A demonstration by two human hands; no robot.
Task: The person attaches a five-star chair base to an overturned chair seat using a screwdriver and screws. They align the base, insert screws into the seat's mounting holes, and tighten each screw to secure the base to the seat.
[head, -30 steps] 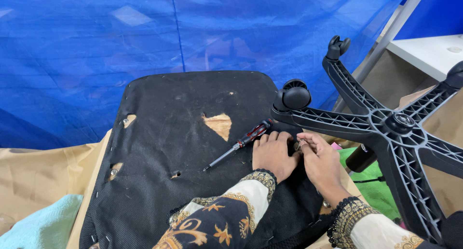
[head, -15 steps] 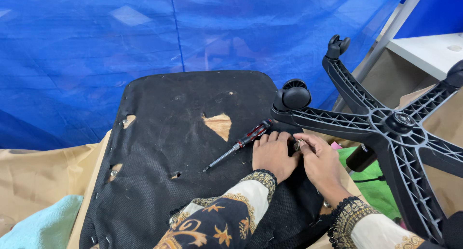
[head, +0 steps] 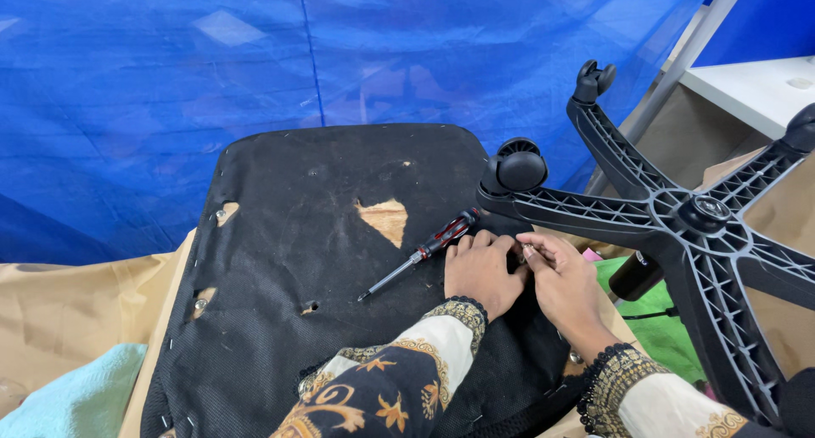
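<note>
- The left hand (head: 480, 272) lies flat, palm down, on the black seat underside (head: 323, 260), a little right of the middle of the frame. Its fingers are held close together and point up toward the chair base.
- The right hand (head: 567, 281) is just beside it on the right, touching it at the fingertips. Its fingertips (head: 533, 249) are pressed together on something small and shiny; what it is I cannot tell.
- A screwdriver (head: 422, 251) with a red and black handle lies on the seat underside, just left of the left hand, its tip pointing to the lower left.
- The black five-arm chair base (head: 679, 226) fills the right side of the frame, with one caster wheel (head: 515, 168) just above the hands.
- The seat cloth has a torn spot (head: 384, 219) where light wood shows, above the screwdriver.
- A blue tarp (head: 255, 64) covers the upper part of the frame.
</note>
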